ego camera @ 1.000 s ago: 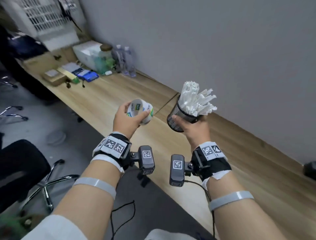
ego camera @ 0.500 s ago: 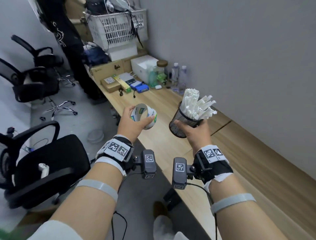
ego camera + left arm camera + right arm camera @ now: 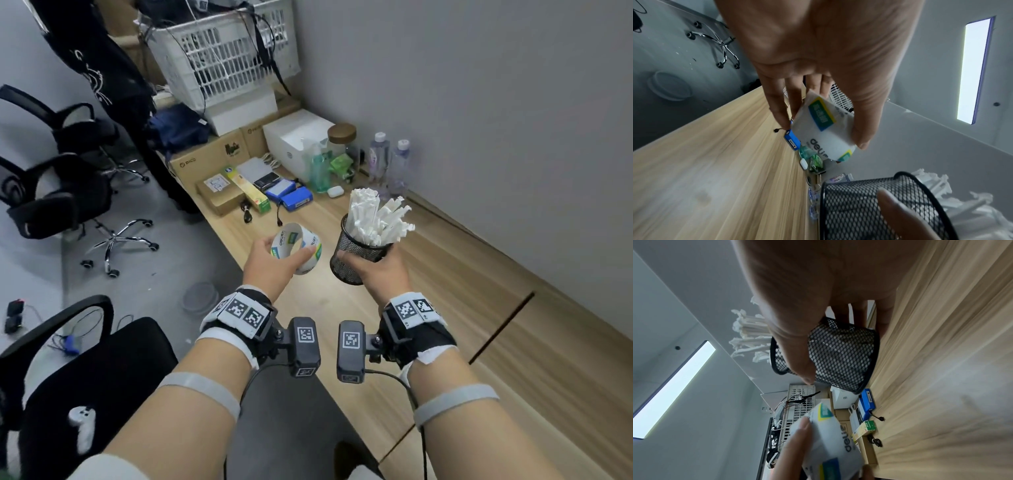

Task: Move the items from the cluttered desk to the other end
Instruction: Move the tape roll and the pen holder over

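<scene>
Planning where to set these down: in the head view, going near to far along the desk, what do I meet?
right hand holding the mesh cup → blue battery packs → green spray bottle → white box → cardboard boxes → white basket.

Black wrist straps (image 3: 416,334) bear square-coded white tags.
</scene>
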Demonstrator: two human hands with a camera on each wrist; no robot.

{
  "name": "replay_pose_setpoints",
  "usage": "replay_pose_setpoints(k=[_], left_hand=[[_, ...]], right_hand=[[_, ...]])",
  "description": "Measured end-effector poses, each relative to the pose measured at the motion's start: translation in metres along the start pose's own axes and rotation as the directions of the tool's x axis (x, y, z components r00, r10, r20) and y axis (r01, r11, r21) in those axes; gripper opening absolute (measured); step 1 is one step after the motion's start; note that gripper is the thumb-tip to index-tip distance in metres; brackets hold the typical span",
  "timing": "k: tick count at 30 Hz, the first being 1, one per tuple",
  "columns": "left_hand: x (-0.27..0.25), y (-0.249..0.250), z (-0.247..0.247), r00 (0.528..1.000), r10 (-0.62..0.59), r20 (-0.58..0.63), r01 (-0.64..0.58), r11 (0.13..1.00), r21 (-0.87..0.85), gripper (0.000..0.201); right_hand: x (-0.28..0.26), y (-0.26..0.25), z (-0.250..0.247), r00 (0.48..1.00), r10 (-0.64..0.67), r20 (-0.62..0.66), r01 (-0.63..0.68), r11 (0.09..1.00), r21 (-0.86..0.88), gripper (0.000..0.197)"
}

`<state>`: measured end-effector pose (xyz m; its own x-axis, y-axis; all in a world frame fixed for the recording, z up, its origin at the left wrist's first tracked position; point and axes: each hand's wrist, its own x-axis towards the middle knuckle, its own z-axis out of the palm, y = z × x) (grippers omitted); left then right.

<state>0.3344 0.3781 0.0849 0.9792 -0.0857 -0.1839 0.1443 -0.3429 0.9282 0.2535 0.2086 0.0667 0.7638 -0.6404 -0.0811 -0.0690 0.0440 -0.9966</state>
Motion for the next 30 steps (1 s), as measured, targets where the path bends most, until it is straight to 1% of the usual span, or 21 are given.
replay_pose_setpoints(k=[4, 7, 9, 12, 14, 15, 17, 19, 21, 24, 25, 27, 30], left_hand=[[0.060, 0.009, 0.001, 1.000, 0.013, 0.013, -0.014, 0.999, 0.050, 0.096], [0.108, 0.008, 0.017, 0.998, 0.014, 0.060, -0.020, 0.996, 0.089, 0.091], [0.141, -0.002, 0.035, 0.994, 0.013, 0.112, -0.027, 0.991, 0.129, 0.092], [0.192, -0.021, 0.066, 0.980, 0.000, 0.198, -0.036, 0.983, 0.181, 0.085], [0.229, -0.035, 0.086, 0.963, -0.017, 0.268, -0.042, 0.977, 0.211, 0.081], [0.246, -0.042, 0.097, 0.954, -0.023, 0.300, -0.047, 0.974, 0.223, 0.080], [0.279, -0.051, 0.117, 0.937, -0.045, 0.346, -0.044, 0.969, 0.245, 0.085], [0.308, -0.058, 0.133, 0.925, -0.075, 0.372, -0.030, 0.963, 0.269, 0.090], [0.335, -0.063, 0.148, 0.911, -0.080, 0.406, -0.047, 0.954, 0.296, 0.087], [0.377, -0.069, 0.168, 0.893, -0.064, 0.445, -0.111, 0.928, 0.357, 0.093], [0.389, -0.070, 0.174, 0.890, -0.058, 0.452, -0.142, 0.908, 0.395, 0.094], [0.408, -0.070, 0.186, 0.886, -0.045, 0.462, -0.191, 0.872, 0.451, 0.093], [0.428, -0.073, 0.203, 0.863, -0.023, 0.504, -0.195, 0.906, 0.375, 0.094]], right_hand=[[0.041, 0.006, 0.026, 1.000, 0.009, 0.006, -0.009, 0.998, -0.060, 0.075], [0.072, 0.020, 0.039, 0.999, 0.023, -0.022, -0.025, 0.993, -0.116, 0.072], [0.095, 0.032, 0.045, 0.999, 0.024, -0.048, -0.032, 0.983, -0.178, 0.068], [0.131, 0.052, 0.054, 0.991, 0.021, -0.130, -0.053, 0.966, -0.252, 0.056], [0.157, 0.067, 0.059, 0.980, 0.039, -0.193, -0.096, 0.951, -0.293, 0.045], [0.169, 0.075, 0.062, 0.973, 0.049, -0.226, -0.120, 0.943, -0.311, 0.044], [0.193, 0.089, 0.068, 0.952, 0.074, -0.297, -0.181, 0.919, -0.350, 0.050], [0.216, 0.104, 0.073, 0.935, 0.130, -0.329, -0.253, 0.896, -0.365, 0.050], [0.237, 0.115, 0.078, 0.913, 0.172, -0.369, -0.322, 0.860, -0.396, 0.053], [0.270, 0.136, 0.083, 0.885, 0.166, -0.435, -0.388, 0.779, -0.493, 0.076], [0.279, 0.141, 0.084, 0.874, 0.166, -0.456, -0.408, 0.761, -0.505, 0.080], [0.298, 0.149, 0.085, 0.856, 0.180, -0.484, -0.434, 0.759, -0.486, 0.079], [0.324, 0.160, 0.085, 0.847, 0.149, -0.511, -0.407, 0.800, -0.441, 0.079]])
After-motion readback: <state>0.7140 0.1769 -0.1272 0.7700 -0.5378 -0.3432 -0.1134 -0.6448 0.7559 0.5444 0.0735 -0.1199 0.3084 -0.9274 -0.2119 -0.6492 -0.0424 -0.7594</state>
